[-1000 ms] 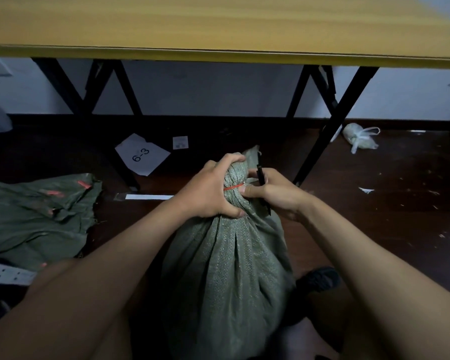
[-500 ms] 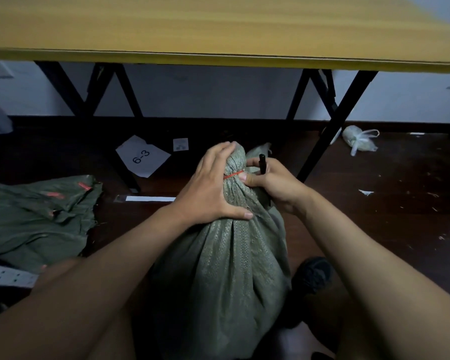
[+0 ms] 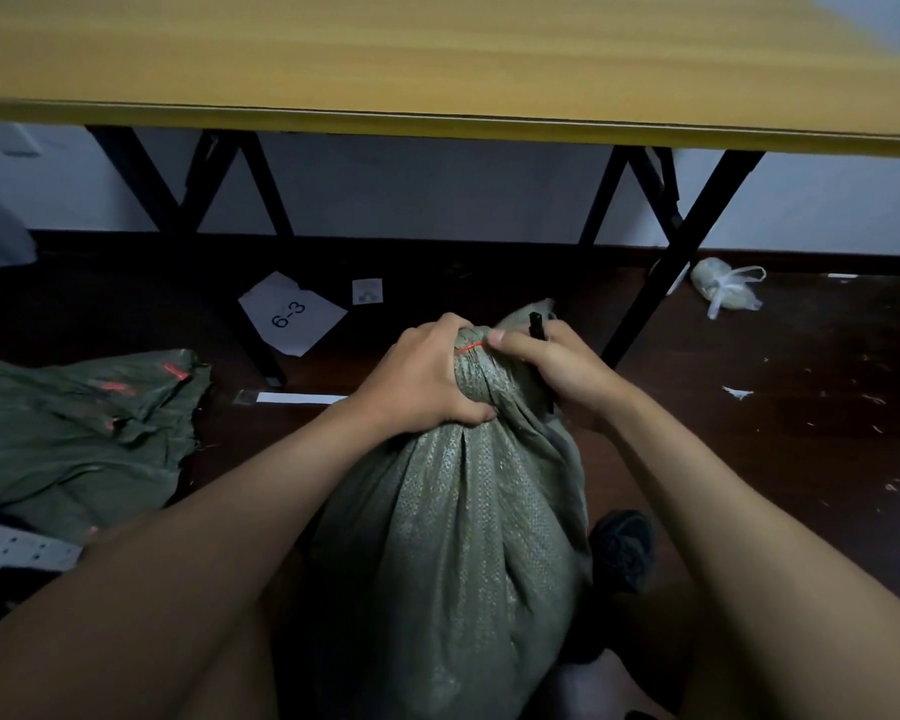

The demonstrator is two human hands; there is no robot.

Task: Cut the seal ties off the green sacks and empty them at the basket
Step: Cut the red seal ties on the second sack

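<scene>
Green sack (image 3: pixel 458 537) upright on floor, below table's near edge. Left hand (image 3: pixel 422 376) re-clenched around neck; right hand (image 3: pixel 552 363), grasping black cutter (image 3: pixel 537 324), pinches red seal tie (image 3: pixel 470 347). Tie uncut.

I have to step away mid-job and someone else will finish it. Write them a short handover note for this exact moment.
Left hand: closed around the neck of the full green sack, holding it upright on the floor.
Right hand: grip on a black cutting tool, fingertips at the red seal tie.
Done: one emptied sack lies flat on the left.
Left: the tie is still on this sack, so cut it, then empty the sack. The basket is not clearly in view.
</scene>
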